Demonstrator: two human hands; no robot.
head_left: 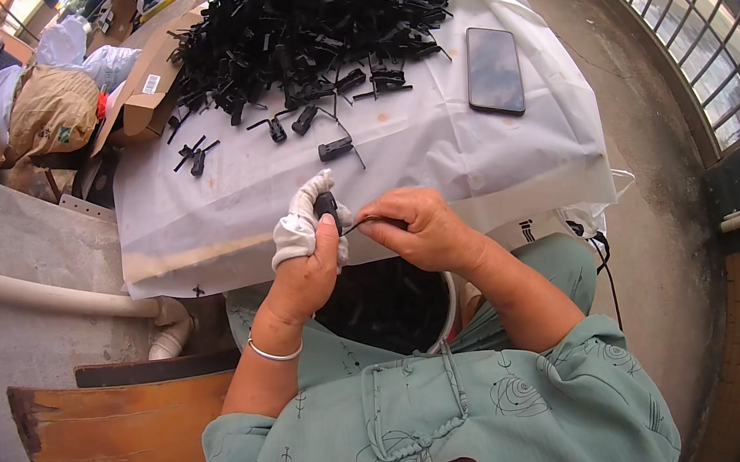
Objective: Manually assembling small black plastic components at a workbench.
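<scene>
My left hand (306, 257), in a white glove that leaves the thumb bare, is closed around a small black plastic part (326, 205) above the table's near edge. Against that part's lower right side points a thin dark tool (395, 222), pinched in the bare fingers of my right hand (434, 231); the rest of the tool is hidden by the hand. Several similar black plastic parts with thin arms lie just beyond, one loose part (336, 149) being the closest. Behind them rises a large pile of black plastic parts (294, 29).
White sheeting (438, 174) covers the table. A dark-screened phone (493, 72) lies at the right. Under the near edge, between my knees, stands a round bucket (449, 310) with dark contents. An open cardboard box (146, 102) and bags crowd the far left; a barred window (688, 7) is at right.
</scene>
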